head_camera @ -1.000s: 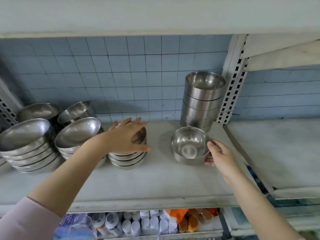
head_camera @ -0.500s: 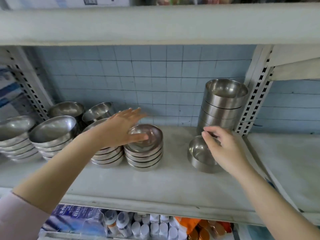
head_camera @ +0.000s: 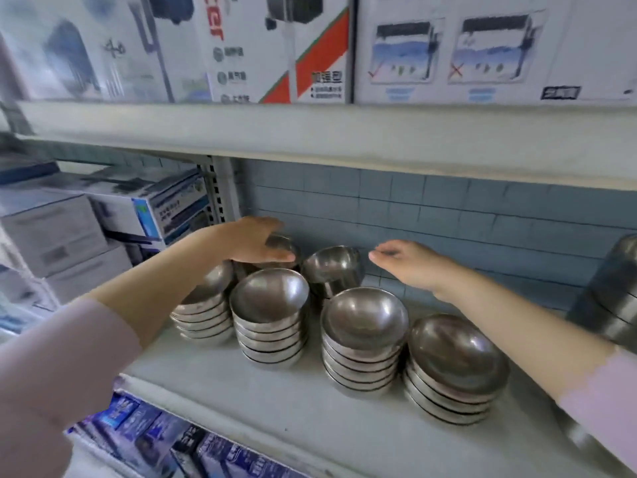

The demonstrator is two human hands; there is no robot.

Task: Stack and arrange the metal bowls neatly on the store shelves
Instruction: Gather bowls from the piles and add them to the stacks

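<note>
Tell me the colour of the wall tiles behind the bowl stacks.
Pale blue-grey tiles with darker grout lines, clearest in the head view.

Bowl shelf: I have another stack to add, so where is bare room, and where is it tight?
Bare shelf runs along the front edge before the four front stacks. More lies behind the rightmost stack, toward the tall stack. The back left is crowded: both hands reach among bowls there.

Soft even daylight is falling; motion blur is smearing the boxes [head_camera: 103, 46], and edges are bending outward.
</note>
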